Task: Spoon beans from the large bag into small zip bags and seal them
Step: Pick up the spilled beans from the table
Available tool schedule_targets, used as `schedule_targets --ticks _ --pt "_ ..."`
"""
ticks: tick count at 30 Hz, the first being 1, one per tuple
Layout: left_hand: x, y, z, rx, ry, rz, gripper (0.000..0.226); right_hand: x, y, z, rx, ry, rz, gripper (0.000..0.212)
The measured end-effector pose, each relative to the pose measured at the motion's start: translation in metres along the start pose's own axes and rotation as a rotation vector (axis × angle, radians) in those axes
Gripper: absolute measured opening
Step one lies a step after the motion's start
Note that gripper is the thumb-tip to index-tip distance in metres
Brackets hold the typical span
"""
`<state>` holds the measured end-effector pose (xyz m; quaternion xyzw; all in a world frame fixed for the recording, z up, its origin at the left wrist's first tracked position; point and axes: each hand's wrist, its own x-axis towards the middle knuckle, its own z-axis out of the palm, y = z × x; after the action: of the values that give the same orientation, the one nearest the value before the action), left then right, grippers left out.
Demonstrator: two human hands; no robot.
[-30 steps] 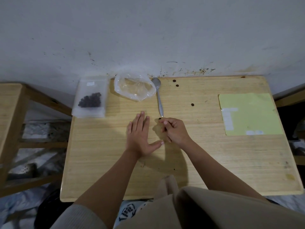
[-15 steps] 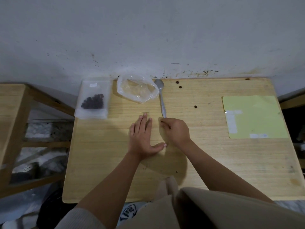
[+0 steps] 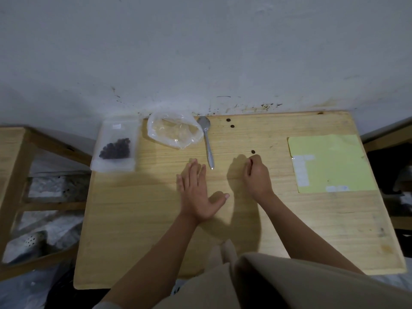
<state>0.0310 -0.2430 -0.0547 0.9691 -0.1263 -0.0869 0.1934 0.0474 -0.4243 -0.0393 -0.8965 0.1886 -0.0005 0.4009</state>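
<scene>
My left hand [image 3: 196, 190] lies flat and open on the wooden table [image 3: 133, 230], thumb spread out. The fingers of my right hand [image 3: 256, 175] are curled and pinched together, just below a loose dark bean [image 3: 253, 151]; whatever they pinch is hidden. A metal spoon [image 3: 207, 143] lies between the hands, bowl toward the wall. The large clear bag [image 3: 176, 132] sits crumpled and looks almost empty beside the spoon. A small zip bag [image 3: 116, 148] holding several dark beans lies at the table's far left corner, partly over the edge.
Two more loose beans [image 3: 230, 123] lie near the wall. A yellow-green sheet [image 3: 327, 161] with white patches covers the table's right side. A wooden frame [image 3: 15, 166] stands to the left. The white wall rises directly behind the table.
My right hand closed over the bean beside the spoon's handle tip, then moved right toward another loose bean. That first bean is no longer on the table. My left hand stayed flat.
</scene>
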Motion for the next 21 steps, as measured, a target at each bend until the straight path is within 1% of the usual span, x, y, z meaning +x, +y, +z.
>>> schedule_targets --ticks 2,5,7,9,12,14,16,18,21 --pt "0.005 0.023 0.007 -0.015 -0.015 0.07 0.099 0.01 0.007 -0.014 0.066 0.028 0.039 0.016" --pt "0.014 0.047 0.021 -0.004 -0.041 0.177 0.094 0.027 0.013 -0.03 0.17 0.067 0.118 0.023" --pt "0.021 0.056 0.027 0.006 -0.051 0.212 0.092 0.036 0.016 -0.036 0.205 0.069 0.146 0.024" --pt "0.028 0.06 0.032 0.02 -0.067 0.213 0.092 0.042 0.018 -0.039 0.189 0.055 0.127 0.025" --pt "0.035 0.062 0.036 0.066 -0.092 0.189 0.094 0.046 0.019 -0.041 0.141 0.031 0.059 0.041" --pt "0.036 0.062 0.037 0.085 -0.092 0.171 0.094 0.048 0.019 -0.04 0.12 0.015 0.053 0.047" --pt "0.037 0.063 0.036 0.081 -0.089 0.154 0.094 0.052 0.021 -0.039 0.112 -0.032 0.058 0.043" --pt "0.037 0.064 0.035 0.073 -0.083 0.149 0.093 0.056 0.024 -0.037 0.094 -0.103 0.04 0.031" --pt "0.037 0.064 0.035 0.061 -0.081 0.15 0.092 0.057 0.027 -0.034 0.106 -0.105 -0.003 0.024"
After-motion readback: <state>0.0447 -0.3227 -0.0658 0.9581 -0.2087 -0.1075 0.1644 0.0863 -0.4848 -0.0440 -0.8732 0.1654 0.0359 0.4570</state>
